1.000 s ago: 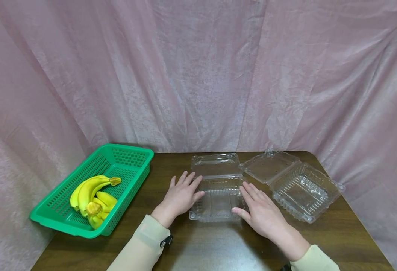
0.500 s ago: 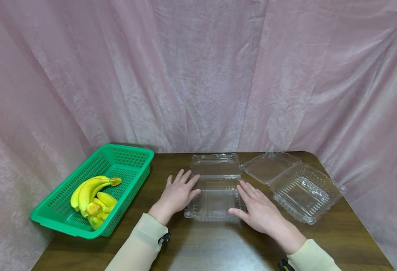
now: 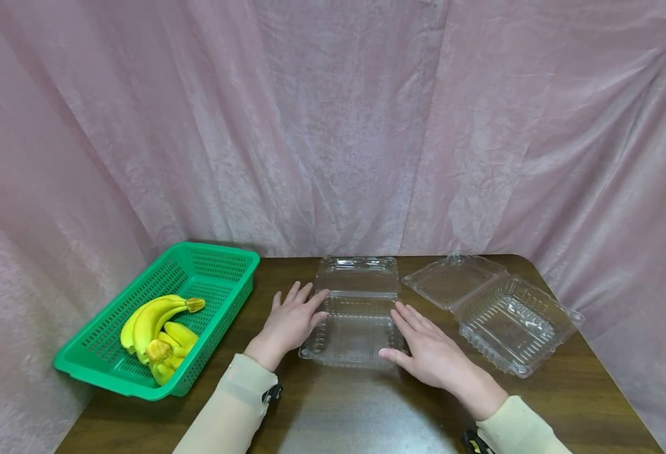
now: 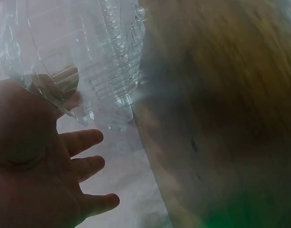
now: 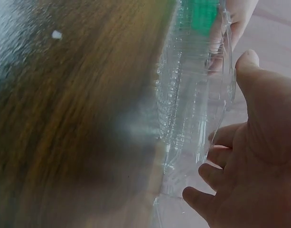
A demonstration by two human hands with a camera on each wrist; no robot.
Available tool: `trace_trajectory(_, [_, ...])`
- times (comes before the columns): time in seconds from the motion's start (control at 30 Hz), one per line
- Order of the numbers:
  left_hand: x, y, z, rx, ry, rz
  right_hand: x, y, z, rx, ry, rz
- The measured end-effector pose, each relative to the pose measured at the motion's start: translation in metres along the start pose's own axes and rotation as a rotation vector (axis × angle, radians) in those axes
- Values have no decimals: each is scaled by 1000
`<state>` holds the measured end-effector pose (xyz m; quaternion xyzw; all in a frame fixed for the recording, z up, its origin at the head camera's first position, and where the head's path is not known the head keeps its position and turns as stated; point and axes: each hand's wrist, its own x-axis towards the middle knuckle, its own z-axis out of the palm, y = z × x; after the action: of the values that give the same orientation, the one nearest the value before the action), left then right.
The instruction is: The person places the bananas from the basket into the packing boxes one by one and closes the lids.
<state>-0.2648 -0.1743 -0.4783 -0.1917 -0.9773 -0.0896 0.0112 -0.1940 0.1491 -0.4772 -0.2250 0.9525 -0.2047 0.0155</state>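
Observation:
A clear plastic clamshell box (image 3: 352, 334) lies unfolded on the table, its lid (image 3: 358, 275) laid back on the far side. At the box's left rim is my left hand (image 3: 290, 321), palm down with fingers spread. On the opposite side my right hand (image 3: 432, 347) has its straight fingers along the right rim and its thumb over the near edge. Both wrist views show extended fingers beside the clear wall (image 4: 112, 61), none curled round it. Through the plastic in the right wrist view, part of the left hand (image 5: 238, 19) shows.
A green basket (image 3: 239, 287) with bananas (image 3: 154, 321) stands at the left. A second unfolded clear clamshell box (image 3: 511, 321) lies at the right, close to my right hand. Behind the wooden table (image 3: 361, 410) hangs a pink curtain (image 3: 338, 126).
Both hands and the clamshell box between them have shifted a little to the left. A wider gap now separates this box from the second one. The basket stays in place.

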Motion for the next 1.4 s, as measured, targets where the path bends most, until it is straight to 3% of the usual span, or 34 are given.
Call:
trace_trajectory(0.47, [3,-3,1,25,3,-35,8,-1,7,0,9,-8])
trace_trajectory(0.77, [-2,-1,2,23,78,-34,9,-2,9,65,-4,11])
trace_trajectory(1.4, [-9,3,3,14,138,-36,7,0,8,113,5,22])
